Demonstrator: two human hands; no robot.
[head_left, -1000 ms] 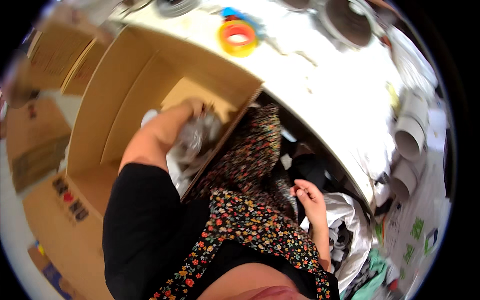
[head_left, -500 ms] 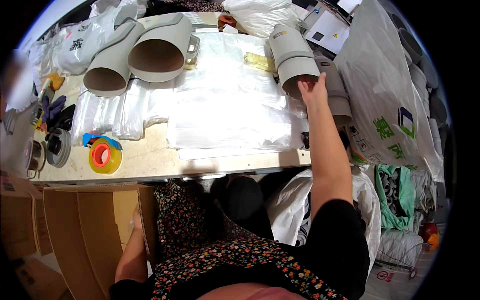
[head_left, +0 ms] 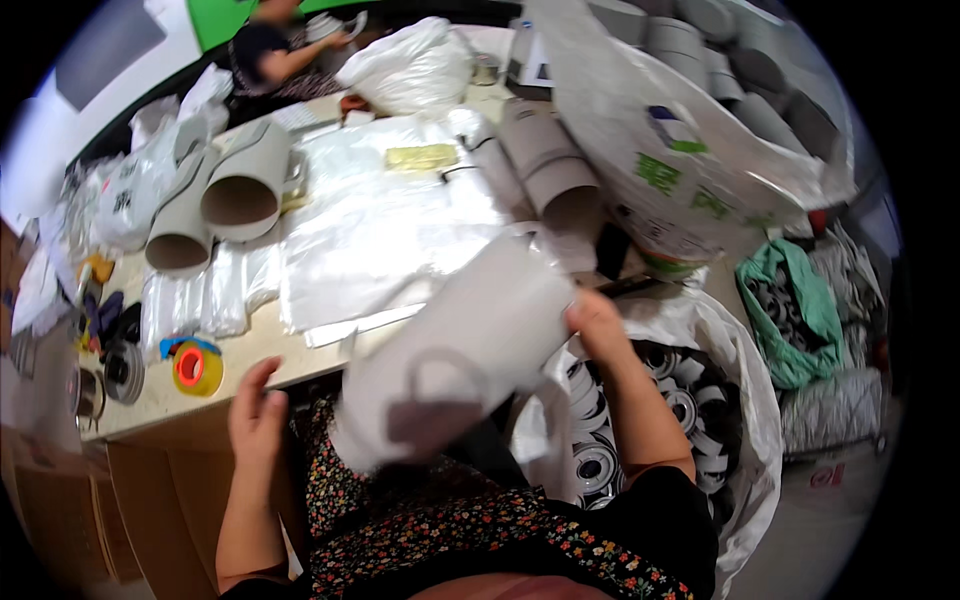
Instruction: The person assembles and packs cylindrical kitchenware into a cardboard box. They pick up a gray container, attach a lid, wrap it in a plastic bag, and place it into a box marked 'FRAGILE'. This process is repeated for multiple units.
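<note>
My right hand (head_left: 598, 325) grips one end of a light grey plastic jug shell (head_left: 490, 320), which is tilted across in front of me above the table's near edge. Motion smears the shell, and a dark handle-shaped patch shows on its lower side. My left hand (head_left: 258, 410) is raised to the left of the shell, apart from it, thumb and fingers spread with nothing in them. Two like jug shells (head_left: 245, 185) lie at the table's left with their wide open ends toward me. Another grey shell (head_left: 550, 165) lies at the right beside the big white bag.
Clear plastic bags (head_left: 370, 230) cover the table's middle, with a yellow block (head_left: 422, 158) on them. Tape rolls (head_left: 197, 370) sit at the front left. A cardboard box (head_left: 200, 490) stands below left. A white sack (head_left: 745, 400) of round parts stands below right. Another person (head_left: 275, 55) works at the back.
The right hand has taken a jug shell from the right of the table and brought it toward me. My left hand has risen out of the cardboard box. The view has shifted right.
</note>
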